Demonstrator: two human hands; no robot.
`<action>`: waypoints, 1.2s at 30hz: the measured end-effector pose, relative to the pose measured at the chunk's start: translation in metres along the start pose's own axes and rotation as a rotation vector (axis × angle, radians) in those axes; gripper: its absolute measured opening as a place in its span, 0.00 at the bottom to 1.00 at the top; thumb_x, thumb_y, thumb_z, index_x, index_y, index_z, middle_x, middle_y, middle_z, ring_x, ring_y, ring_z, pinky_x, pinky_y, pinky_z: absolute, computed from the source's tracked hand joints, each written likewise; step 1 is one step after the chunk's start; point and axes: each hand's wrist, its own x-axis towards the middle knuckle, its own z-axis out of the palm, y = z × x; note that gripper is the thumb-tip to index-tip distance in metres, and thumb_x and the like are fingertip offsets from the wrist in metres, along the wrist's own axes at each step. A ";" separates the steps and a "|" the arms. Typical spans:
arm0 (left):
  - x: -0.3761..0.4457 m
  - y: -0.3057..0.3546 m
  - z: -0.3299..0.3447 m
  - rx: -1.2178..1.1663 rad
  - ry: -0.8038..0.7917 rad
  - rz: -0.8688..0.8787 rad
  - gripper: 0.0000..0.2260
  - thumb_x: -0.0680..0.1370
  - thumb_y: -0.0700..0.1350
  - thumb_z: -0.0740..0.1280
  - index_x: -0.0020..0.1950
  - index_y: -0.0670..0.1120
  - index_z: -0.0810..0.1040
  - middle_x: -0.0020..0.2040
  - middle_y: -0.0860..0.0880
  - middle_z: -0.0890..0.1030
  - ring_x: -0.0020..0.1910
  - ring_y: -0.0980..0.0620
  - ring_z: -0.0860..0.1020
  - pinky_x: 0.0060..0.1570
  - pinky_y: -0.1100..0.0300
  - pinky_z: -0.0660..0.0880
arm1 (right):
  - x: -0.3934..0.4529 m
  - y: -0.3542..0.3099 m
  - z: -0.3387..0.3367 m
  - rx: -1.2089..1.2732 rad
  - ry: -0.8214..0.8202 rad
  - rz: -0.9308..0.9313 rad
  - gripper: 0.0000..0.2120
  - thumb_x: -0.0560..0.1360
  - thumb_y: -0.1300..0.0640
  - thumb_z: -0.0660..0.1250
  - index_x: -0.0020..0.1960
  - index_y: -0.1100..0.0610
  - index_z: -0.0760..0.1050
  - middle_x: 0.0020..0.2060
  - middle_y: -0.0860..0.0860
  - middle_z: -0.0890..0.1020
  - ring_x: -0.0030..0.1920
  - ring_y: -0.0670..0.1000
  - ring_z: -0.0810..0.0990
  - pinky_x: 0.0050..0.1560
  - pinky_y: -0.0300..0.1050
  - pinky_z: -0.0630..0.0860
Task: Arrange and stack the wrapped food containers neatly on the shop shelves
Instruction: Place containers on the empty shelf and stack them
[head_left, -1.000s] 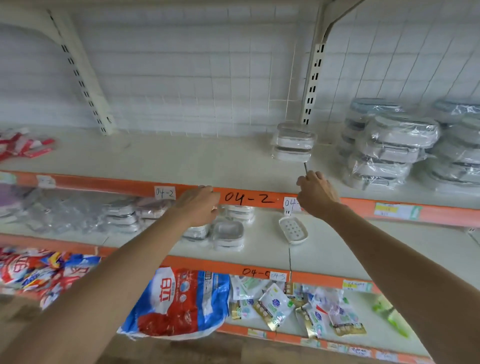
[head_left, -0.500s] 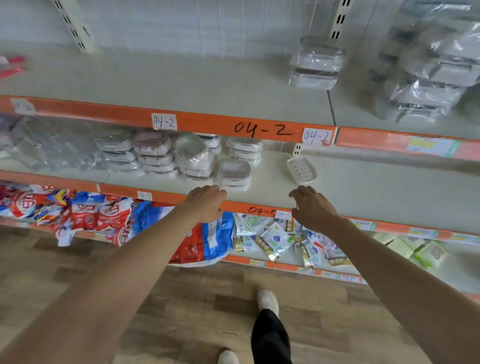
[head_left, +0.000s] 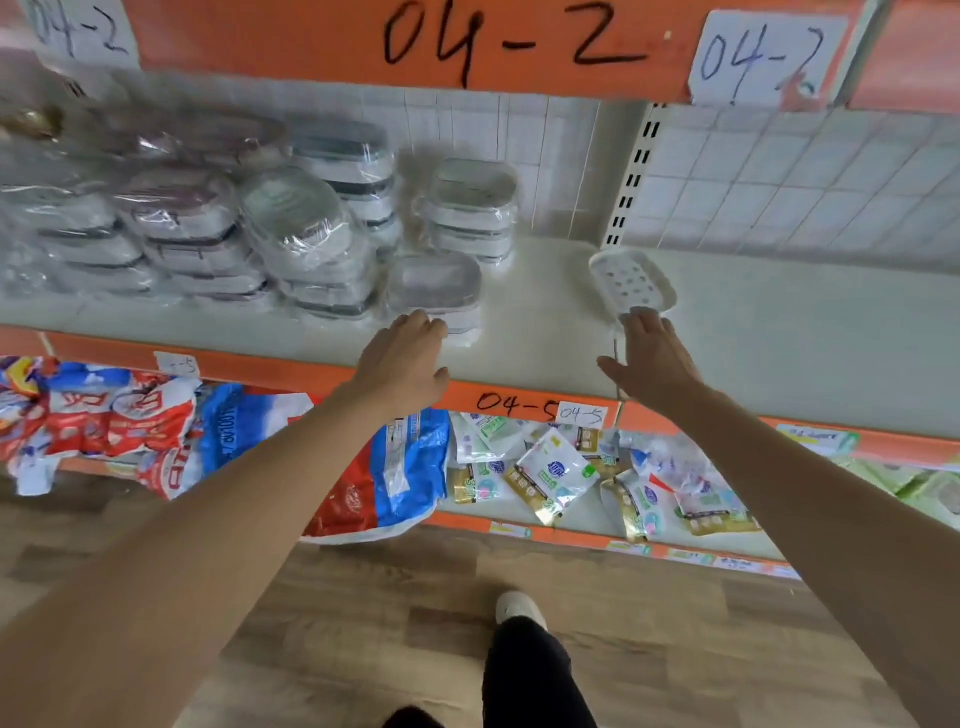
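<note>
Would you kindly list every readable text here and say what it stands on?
"04-2": handwritten on the upper shelf edge.
"04-2": upper right paper tag.
"04-2", partly cut off: upper left paper tag.
"04-5": handwritten on the lower shelf edge.
"04-5": small tag beside it.
Print on bags, pouches and price labels: too blurred to read.

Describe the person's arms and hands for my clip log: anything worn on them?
Both forearms are bare to the frame's edge, with no sleeves in view. The left hand and right hand wear no gloves, and no watch, ring or bracelet shows on the sides visible. Lower down, a dark trouser leg and a white shoe show.
</note>
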 end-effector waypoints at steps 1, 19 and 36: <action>0.010 -0.001 0.007 0.005 0.024 0.010 0.20 0.78 0.46 0.64 0.68 0.42 0.68 0.63 0.43 0.69 0.64 0.44 0.69 0.59 0.52 0.69 | 0.012 0.006 0.005 -0.010 0.026 0.010 0.31 0.76 0.51 0.66 0.72 0.62 0.59 0.73 0.58 0.59 0.71 0.58 0.59 0.68 0.53 0.62; 0.204 -0.014 0.001 0.089 0.293 -0.118 0.32 0.74 0.52 0.67 0.70 0.38 0.61 0.71 0.40 0.62 0.71 0.41 0.59 0.72 0.50 0.56 | 0.108 0.034 0.029 -0.281 0.086 0.042 0.26 0.72 0.54 0.66 0.66 0.55 0.61 0.61 0.59 0.70 0.59 0.59 0.70 0.57 0.48 0.68; 0.143 -0.039 -0.003 -0.110 0.242 0.016 0.35 0.75 0.60 0.65 0.74 0.41 0.57 0.72 0.46 0.56 0.73 0.46 0.55 0.71 0.51 0.59 | 0.143 0.013 0.044 0.671 0.213 0.362 0.22 0.75 0.68 0.53 0.68 0.61 0.66 0.64 0.59 0.71 0.61 0.59 0.72 0.58 0.52 0.72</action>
